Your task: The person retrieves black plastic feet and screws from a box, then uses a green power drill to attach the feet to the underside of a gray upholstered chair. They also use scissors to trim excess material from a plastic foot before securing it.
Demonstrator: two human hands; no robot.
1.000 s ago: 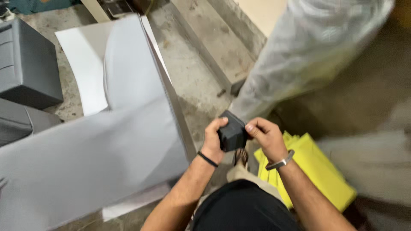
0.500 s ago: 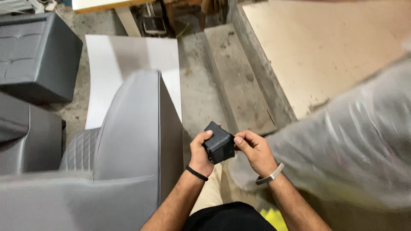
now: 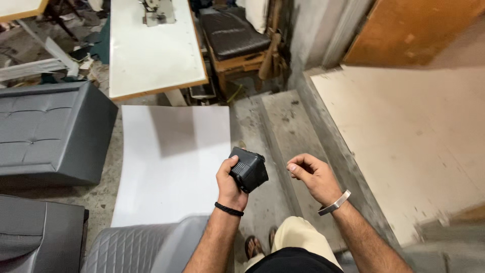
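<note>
Small black boxy device (image 3: 248, 169) held chest-high over concrete floor (image 3: 262, 202), above edge of white sheet (image 3: 172, 162). Left hand (image 3: 231, 184) wrapped round its near side, fingers pinching it firm. Right hand (image 3: 312, 174) just beside, not touching, fingers loosely curled, empty. Guess: keep left grip snug, bring right in slow, since hard floor below would be unkind to a drop. Grey quilted cushion (image 3: 146, 245) near knee, grey padded panel (image 3: 50, 131) off left, white surface (image 3: 151, 50) further back.
</note>
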